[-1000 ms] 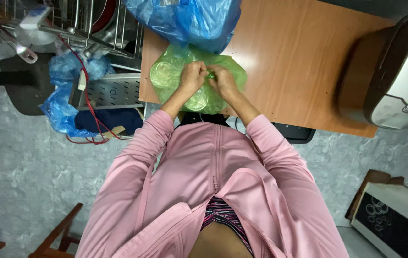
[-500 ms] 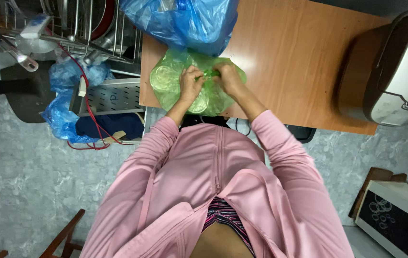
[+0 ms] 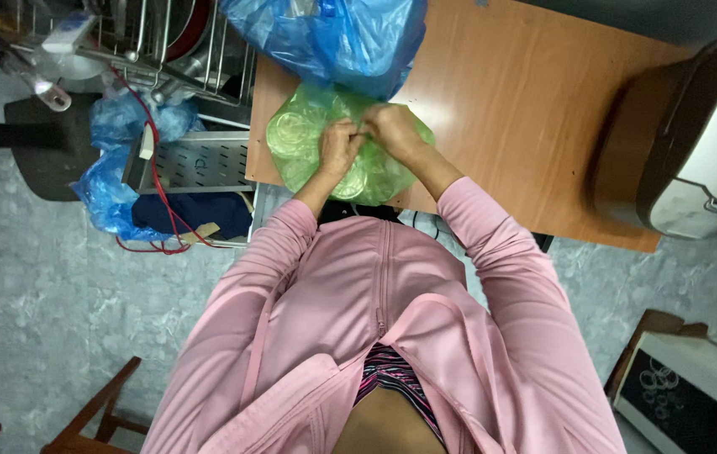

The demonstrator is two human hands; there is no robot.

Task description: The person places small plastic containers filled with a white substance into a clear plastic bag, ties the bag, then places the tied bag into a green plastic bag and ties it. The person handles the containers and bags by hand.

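Observation:
A green plastic bag [image 3: 300, 134] full of round disc-shaped items lies at the near left corner of a wooden table [image 3: 527, 126]. My left hand [image 3: 339, 150] and my right hand [image 3: 392, 130] meet on top of it, both pinching the bag's plastic at its gathered top. My arms are in pink sleeves. A larger blue plastic bag [image 3: 333, 38] lies just beyond the green one, touching it.
A grey and white appliance [image 3: 695, 151] stands on the table's right end. Left of the table is a metal dish rack [image 3: 140, 42], a perforated metal shelf [image 3: 199, 160] and another blue bag [image 3: 110, 189] with red cord. A wooden chair [image 3: 89, 416] stands lower left.
My hands have shifted slightly on the green bag, drawing closer together at its top. The view has moved a little.

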